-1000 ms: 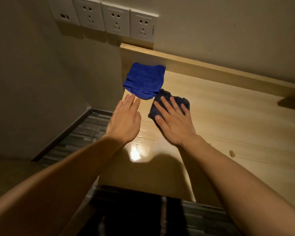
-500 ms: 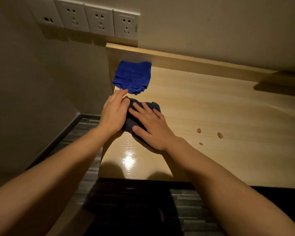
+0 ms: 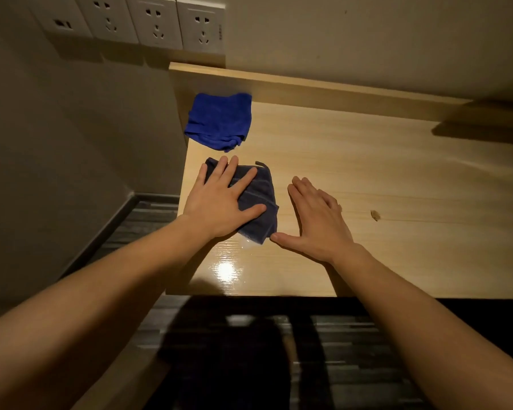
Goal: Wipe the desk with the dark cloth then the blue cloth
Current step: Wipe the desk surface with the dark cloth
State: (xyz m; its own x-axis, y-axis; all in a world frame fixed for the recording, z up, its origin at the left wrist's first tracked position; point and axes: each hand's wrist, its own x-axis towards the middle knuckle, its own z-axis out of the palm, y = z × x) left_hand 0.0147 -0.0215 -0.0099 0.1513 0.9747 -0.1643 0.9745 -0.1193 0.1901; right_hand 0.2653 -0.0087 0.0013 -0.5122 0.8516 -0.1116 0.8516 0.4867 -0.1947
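- Left hand (image 3: pixel 219 202) lies flat on the dark cloth (image 3: pixel 259 196) with straight, spread fingers and presses it on the counter (image 3: pixel 382 173); it grips nothing.
- Right hand (image 3: pixel 317 220) is also flat, with straight fingers, palm down on the bare wood just right of the dark cloth. Its thumb tip reaches the near corner of the cloth; I cannot tell if it touches.
- Dark cloth is folded and lies near the left edge of the counter.
- Blue cloth (image 3: pixel 219 121) lies folded in the far left corner, apart from the dark one.
- White wall sockets (image 3: pixel 157 22) stand in a row above; the small print on the rightmost one is too small to read.
- One small brown chip (image 3: pixel 375 215) lies on the wood, right of the right hand.
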